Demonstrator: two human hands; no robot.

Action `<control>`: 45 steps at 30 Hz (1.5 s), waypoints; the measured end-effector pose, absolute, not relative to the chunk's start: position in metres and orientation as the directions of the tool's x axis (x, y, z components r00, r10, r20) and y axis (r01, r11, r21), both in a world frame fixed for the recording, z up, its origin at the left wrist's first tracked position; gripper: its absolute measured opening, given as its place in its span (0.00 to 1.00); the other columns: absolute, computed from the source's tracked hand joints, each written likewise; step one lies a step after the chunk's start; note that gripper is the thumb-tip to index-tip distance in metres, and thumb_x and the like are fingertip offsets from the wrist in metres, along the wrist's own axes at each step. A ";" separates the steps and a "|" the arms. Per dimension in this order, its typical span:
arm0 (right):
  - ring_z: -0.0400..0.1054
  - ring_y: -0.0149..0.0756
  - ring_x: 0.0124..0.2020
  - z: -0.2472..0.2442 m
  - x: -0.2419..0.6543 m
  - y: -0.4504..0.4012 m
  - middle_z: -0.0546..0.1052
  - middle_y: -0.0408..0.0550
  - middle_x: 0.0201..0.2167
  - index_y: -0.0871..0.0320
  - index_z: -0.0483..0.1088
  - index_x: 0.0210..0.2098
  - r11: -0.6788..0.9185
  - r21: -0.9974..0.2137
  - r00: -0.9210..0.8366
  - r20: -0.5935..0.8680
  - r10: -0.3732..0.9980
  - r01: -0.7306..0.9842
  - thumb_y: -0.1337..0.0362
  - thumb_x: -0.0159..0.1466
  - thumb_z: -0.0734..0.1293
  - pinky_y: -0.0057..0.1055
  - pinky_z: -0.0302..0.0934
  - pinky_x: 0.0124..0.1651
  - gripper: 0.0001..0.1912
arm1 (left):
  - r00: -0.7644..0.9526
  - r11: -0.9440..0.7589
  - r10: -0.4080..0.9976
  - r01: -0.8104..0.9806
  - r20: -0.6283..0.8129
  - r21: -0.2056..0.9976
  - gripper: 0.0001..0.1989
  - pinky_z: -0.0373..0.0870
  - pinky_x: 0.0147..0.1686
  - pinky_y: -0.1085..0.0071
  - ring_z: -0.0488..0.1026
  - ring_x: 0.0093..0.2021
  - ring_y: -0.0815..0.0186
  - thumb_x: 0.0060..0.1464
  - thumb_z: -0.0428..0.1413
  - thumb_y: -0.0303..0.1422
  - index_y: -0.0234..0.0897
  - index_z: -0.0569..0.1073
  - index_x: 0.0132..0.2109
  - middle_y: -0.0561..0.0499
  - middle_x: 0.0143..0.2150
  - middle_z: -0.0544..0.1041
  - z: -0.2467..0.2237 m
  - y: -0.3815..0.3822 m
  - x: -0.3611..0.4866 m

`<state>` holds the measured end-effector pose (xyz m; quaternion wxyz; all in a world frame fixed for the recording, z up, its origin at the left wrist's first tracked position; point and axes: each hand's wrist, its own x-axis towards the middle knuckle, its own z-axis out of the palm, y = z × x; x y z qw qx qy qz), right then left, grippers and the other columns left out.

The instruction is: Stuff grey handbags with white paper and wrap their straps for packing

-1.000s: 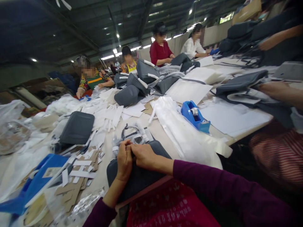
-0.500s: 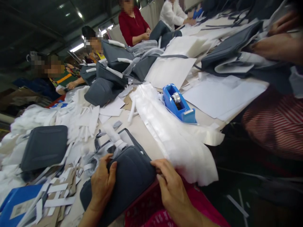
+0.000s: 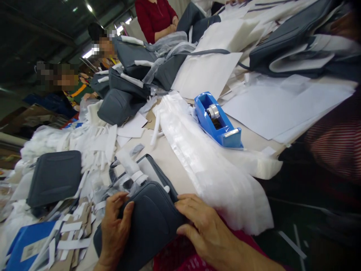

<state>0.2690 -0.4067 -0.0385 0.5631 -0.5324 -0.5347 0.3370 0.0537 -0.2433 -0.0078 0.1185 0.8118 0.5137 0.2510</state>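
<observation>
A dark blue-grey handbag (image 3: pixel 152 218) lies tilted at the table's near edge, its top gaping and pale stuffing showing inside. Its handles are wrapped in clear plastic and white foam (image 3: pixel 138 177). My left hand (image 3: pixel 117 222) grips the bag's left side, thumb across the front panel. At the right corner, my right hand (image 3: pixel 197 218) holds the edge, fingers over the side and thumb against the front; the fingertips are partly hidden. A stack of translucent white plastic sheets (image 3: pixel 214 169) lies just beyond my right hand.
A blue tape dispenser (image 3: pixel 217 120) stands beyond the sheets. More grey bags (image 3: pixel 126 67) are heaped at the back, and another bag (image 3: pixel 55 177) lies left. Card strips (image 3: pixel 70 233) and a blue packet (image 3: pixel 28 244) cover the near left. Co-workers stand around the table.
The view has shifted slightly. My right hand has changed its hold on the bag's right corner, the thumb coming round to the front. The bag's top gapes a little wider.
</observation>
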 end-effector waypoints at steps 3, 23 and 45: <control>0.64 0.39 0.54 -0.043 0.268 -0.404 0.75 0.52 0.44 0.61 0.69 0.47 0.274 -0.934 0.221 0.324 0.920 0.232 0.71 0.61 0.66 0.37 0.56 0.61 0.14 | 0.335 -0.484 0.861 0.771 0.382 0.415 0.15 0.70 0.42 0.67 0.75 0.39 0.61 0.54 0.54 0.44 0.39 0.67 0.42 0.51 0.37 0.73 -0.005 -0.245 0.055; 0.62 0.42 0.57 -0.032 0.250 -0.378 0.68 0.61 0.55 0.64 0.57 0.59 0.270 -0.933 0.045 0.289 0.956 0.238 0.65 0.66 0.60 0.41 0.58 0.60 0.22 | 0.269 -0.488 0.857 0.701 0.440 0.520 0.10 0.71 0.40 0.75 0.74 0.37 0.67 0.55 0.55 0.41 0.39 0.69 0.40 0.54 0.36 0.71 -0.002 -0.251 0.044; 0.70 0.45 0.43 -0.058 0.224 -0.361 0.70 0.60 0.51 0.59 0.44 0.68 0.048 -0.641 0.242 0.356 0.902 0.766 0.68 0.68 0.53 0.42 0.70 0.41 0.29 | 0.565 -0.681 0.715 0.695 0.411 0.230 0.12 0.70 0.40 0.66 0.75 0.38 0.61 0.63 0.49 0.39 0.37 0.72 0.42 0.48 0.37 0.78 -0.013 -0.249 0.052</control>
